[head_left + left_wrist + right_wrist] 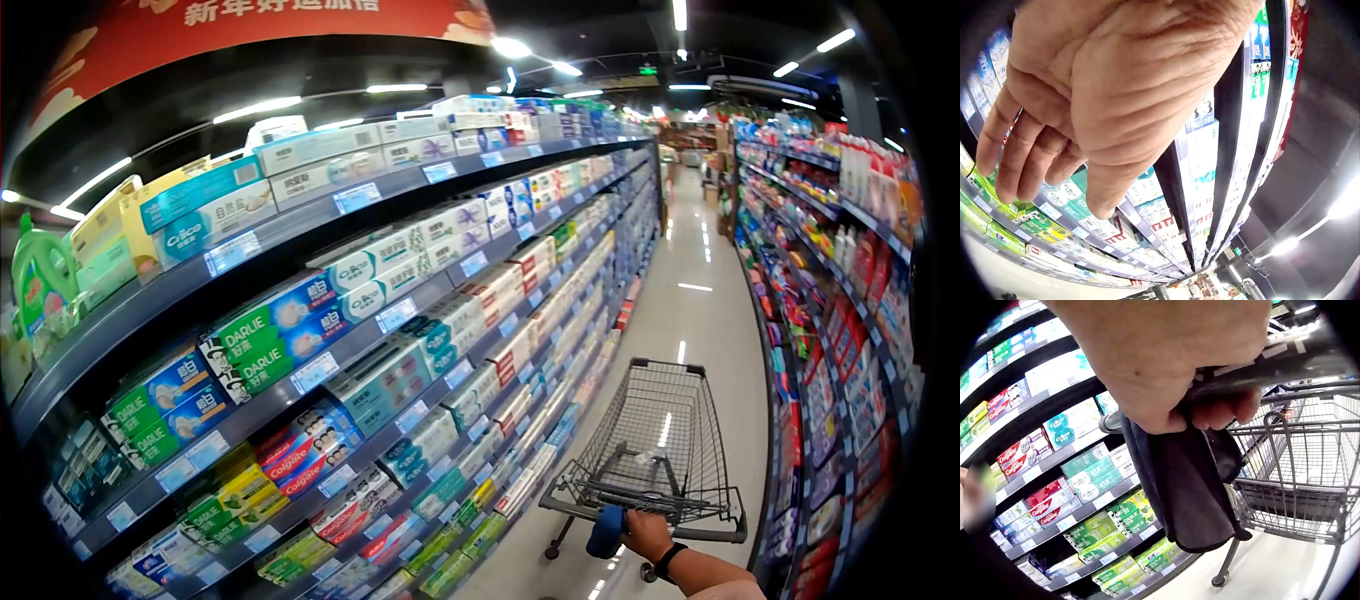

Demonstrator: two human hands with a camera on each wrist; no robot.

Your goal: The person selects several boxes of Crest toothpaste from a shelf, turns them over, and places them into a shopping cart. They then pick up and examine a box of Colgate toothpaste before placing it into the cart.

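Observation:
My right hand (648, 536) grips the handle of a wire shopping cart (745, 520). From the right wrist view, the fingers of that hand (1166, 362) curl round the dark handle bar (1279, 362), and a dark blue cloth item (1185, 487) hangs just below them. The same item (606, 532) shows beside the hand in the head view. The cart basket (1291, 456) looks mostly bare. My left hand (1110, 94) holds nothing; its fingers are extended and slightly bent in front of shelves of toothpaste boxes (1038, 222). The head view does not show it.
Long shelves of boxed toothpaste (270, 350) run along the left, with a green bottle (42, 270) at their near end. Stocked shelves (850, 260) line the right side. Between them a shiny floor (690, 260) stretches ahead, and a red banner (250, 30) hangs above.

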